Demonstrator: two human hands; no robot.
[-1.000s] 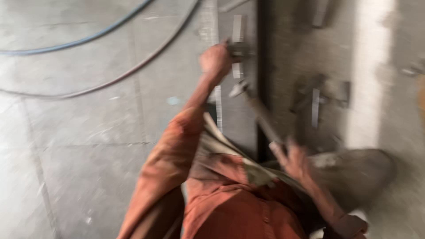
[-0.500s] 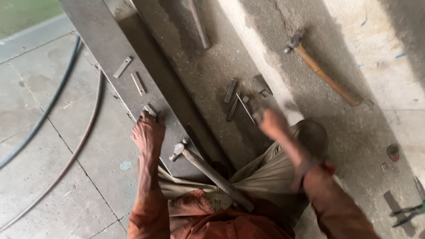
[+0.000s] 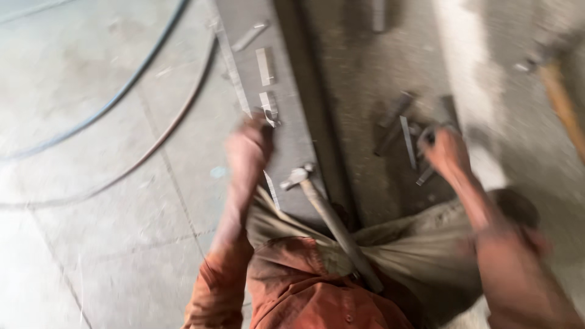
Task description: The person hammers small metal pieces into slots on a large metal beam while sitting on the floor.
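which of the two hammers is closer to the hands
The hammer lying across the lap, its head on the grey steel bar beside the left hand. The other hammer lies off at the right edge.

Hoses across the grey floor

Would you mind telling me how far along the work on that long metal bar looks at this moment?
Already placed: several small flat strips lie along the grey metal bar. In hand: the left hand rests on the bar's edge beside one strip, while the right hand reaches into loose metal pieces on the floor. The hammer lies unheld, head on the bar. Those loose pieces remain unplaced; blur hides the grips.
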